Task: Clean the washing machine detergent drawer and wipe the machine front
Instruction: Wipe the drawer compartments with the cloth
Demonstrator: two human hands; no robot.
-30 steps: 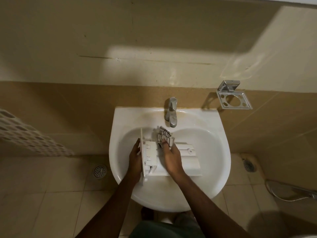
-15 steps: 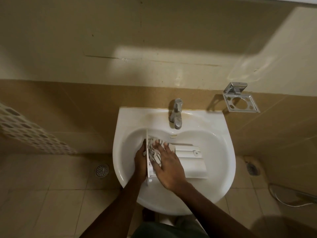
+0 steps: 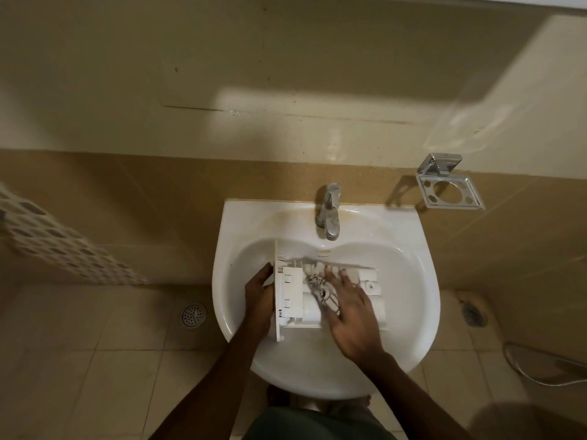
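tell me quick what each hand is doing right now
Left hand: holding the detergent drawer by its front panel.
Right hand: open, flat fingers pressing the patterned cloth onto the drawer.

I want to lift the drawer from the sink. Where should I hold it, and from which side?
Probably the front panel of the drawer, from the left: this flat plate stands upright at that end, and the left hand grips it. The right hand presses a cloth on the middle.
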